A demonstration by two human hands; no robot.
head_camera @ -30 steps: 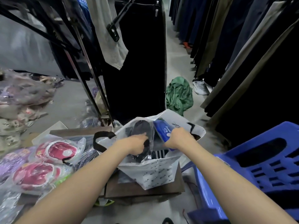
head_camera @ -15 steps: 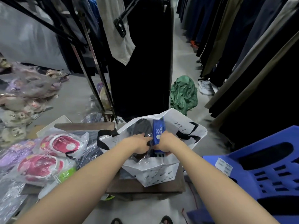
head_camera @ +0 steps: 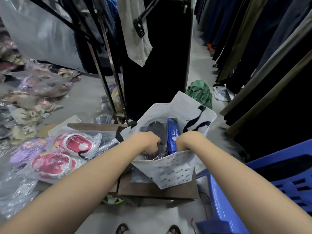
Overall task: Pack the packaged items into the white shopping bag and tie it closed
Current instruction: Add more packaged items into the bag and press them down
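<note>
The white shopping bag (head_camera: 173, 171) with black handles stands open on a brown cardboard box (head_camera: 157, 191). Inside it a blue box (head_camera: 172, 135) stands upright beside a black item in clear plastic (head_camera: 156, 129). My left hand (head_camera: 146, 141) is inside the bag's mouth, fingers closed on the black packaged item. My right hand (head_camera: 184, 139) reaches down into the bag next to the blue box; its fingers are hidden behind the bag's front wall. More packaged red and white items (head_camera: 67, 149) lie to the left.
A blue plastic chair (head_camera: 278, 186) stands at the right. Clothing racks with dark garments (head_camera: 157, 56) hang behind and to the right. A green bundle (head_camera: 200, 92) lies on the floor beyond the bag. Piles of bagged goods (head_camera: 30, 92) fill the left side.
The blue box has gone from tilted at the bag's mouth to upright and deeper inside. Both hands have pushed further down into the bag.
</note>
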